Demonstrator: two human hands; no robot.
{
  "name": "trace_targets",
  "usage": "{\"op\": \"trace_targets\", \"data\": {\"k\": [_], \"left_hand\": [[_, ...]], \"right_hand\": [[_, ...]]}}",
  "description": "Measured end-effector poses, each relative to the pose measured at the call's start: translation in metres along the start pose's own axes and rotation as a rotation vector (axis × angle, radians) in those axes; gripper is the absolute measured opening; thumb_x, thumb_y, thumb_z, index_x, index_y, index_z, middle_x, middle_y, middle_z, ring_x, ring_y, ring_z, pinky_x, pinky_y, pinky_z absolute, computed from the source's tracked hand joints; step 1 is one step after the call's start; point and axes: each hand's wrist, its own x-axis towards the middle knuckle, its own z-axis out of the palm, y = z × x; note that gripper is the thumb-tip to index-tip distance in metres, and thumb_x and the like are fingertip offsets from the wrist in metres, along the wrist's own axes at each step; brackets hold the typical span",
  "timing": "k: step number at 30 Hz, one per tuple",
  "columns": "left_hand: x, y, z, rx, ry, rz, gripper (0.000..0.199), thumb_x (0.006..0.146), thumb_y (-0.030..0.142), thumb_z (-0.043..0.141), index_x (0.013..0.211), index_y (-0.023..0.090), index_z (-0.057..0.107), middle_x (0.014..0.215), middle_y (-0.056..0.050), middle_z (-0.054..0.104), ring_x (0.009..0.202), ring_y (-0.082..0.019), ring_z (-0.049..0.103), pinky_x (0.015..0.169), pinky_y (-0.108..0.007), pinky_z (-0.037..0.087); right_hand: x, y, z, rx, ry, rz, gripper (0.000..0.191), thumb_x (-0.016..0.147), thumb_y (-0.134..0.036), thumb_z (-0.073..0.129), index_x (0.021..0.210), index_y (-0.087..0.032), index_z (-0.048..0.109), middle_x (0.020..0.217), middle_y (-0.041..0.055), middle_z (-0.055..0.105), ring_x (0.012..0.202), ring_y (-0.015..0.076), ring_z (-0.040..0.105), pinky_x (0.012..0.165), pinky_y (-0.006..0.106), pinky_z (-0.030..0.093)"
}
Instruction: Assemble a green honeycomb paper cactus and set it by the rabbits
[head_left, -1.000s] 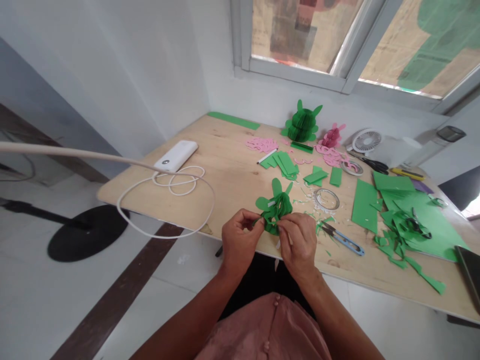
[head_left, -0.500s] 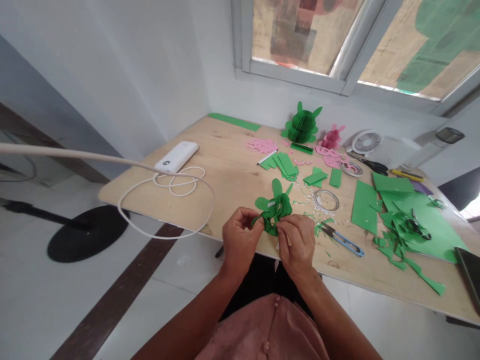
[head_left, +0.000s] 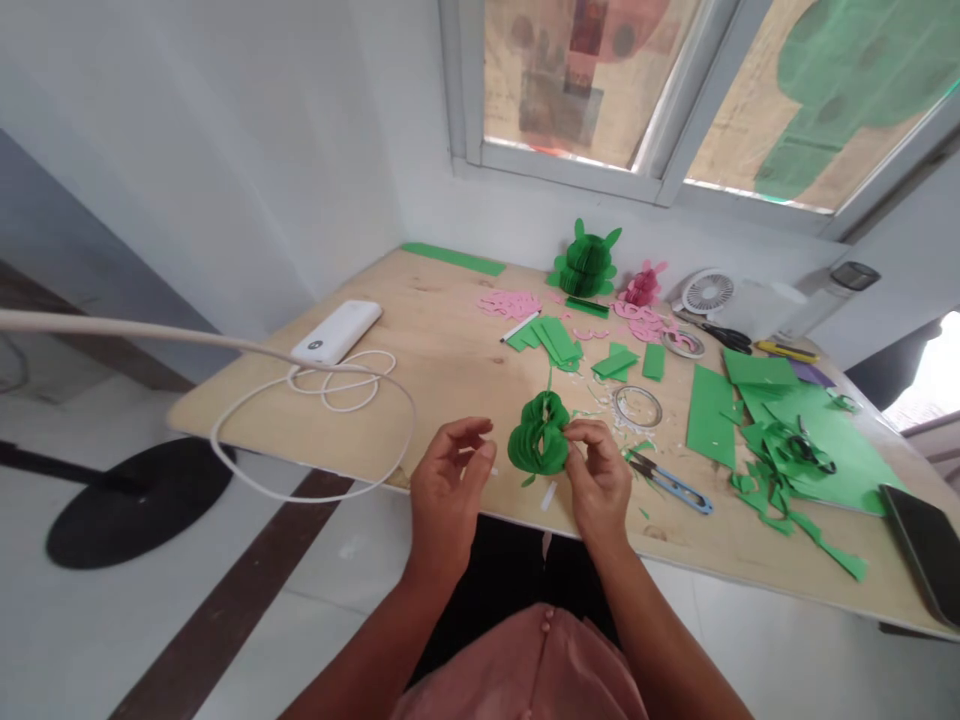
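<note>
A small green folded-paper figure (head_left: 538, 436) with fanned layers is held over the table's front edge. My right hand (head_left: 600, 475) pinches its right side between thumb and fingers. Just left of the figure, my left hand (head_left: 451, 485) is apart from it, fingers curved and parted, holding nothing. A small white strip (head_left: 549, 496) lies below the figure. Blue-handled snips (head_left: 673, 482) rest right of my right hand, and a tape ring (head_left: 637, 406) lies beyond them.
Green paper sheets (head_left: 711, 415), scraps and a dark phone (head_left: 924, 550) cover the right side. At the back stand a larger green paper figure (head_left: 587, 262), a pink one (head_left: 643, 285) and a fan (head_left: 708, 291). A white power bank (head_left: 337, 332) with a looped cable lies left.
My left hand has let go of the green figure and moved left. The figure has turned and opened into rounded layers, still in my right hand. The camera view has shifted slightly.
</note>
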Motion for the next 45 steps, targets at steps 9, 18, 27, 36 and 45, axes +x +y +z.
{"op": "trace_targets", "data": {"k": [9,18,27,36,45], "left_hand": [[0.018,0.002,0.003,-0.394,-0.449,-0.476,0.044,0.07,0.035,0.072,0.11,0.018,0.065,0.107,-0.012,0.068,0.092,-0.022,0.064,0.078,-0.033,0.049],[0.007,0.013,0.009,-0.464,-0.484,-0.427,0.038,0.068,0.033,0.075,0.104,0.022,0.067,0.1,-0.009,0.07,0.086,-0.022,0.065,0.069,-0.031,0.052],[0.015,0.004,0.011,-0.514,-0.486,-0.444,0.046,0.06,0.036,0.084,0.101,0.025,0.067,0.099,-0.005,0.07,0.087,-0.021,0.066,0.074,-0.03,0.054],[0.028,-0.013,0.001,-0.657,-0.581,-0.578,0.045,0.054,0.027,0.087,0.095,0.028,0.068,0.091,0.001,0.071,0.075,-0.016,0.067,0.066,-0.026,0.055],[0.03,-0.001,-0.003,-0.815,-0.695,-0.557,0.023,0.066,0.034,0.081,0.085,0.025,0.071,0.079,0.0,0.07,0.077,-0.017,0.066,0.073,-0.029,0.055]], "right_hand": [[0.004,0.004,0.004,0.531,0.072,0.299,0.023,0.075,-0.039,0.073,0.081,-0.022,0.059,0.087,0.0033,0.062,0.077,0.0166,0.061,0.071,0.031,0.05],[0.002,0.005,0.009,0.6,0.054,0.388,0.025,0.071,-0.04,0.076,0.08,-0.021,0.062,0.081,0.0027,0.061,0.072,0.0162,0.057,0.065,0.03,0.049],[0.004,-0.004,0.003,0.523,-0.024,0.248,0.008,0.078,-0.024,0.07,0.085,-0.024,0.068,0.084,0.0016,0.065,0.078,0.0153,0.06,0.071,0.027,0.049],[0.003,-0.046,-0.006,0.199,-0.198,-0.088,0.017,0.087,-0.015,0.057,0.099,-0.024,0.065,0.094,0.0076,0.065,0.091,0.0212,0.063,0.078,0.037,0.052],[0.002,-0.065,-0.006,0.066,-0.291,-0.221,0.026,0.084,-0.007,0.057,0.104,-0.022,0.063,0.098,0.0073,0.063,0.094,0.0193,0.06,0.078,0.034,0.051]]}}
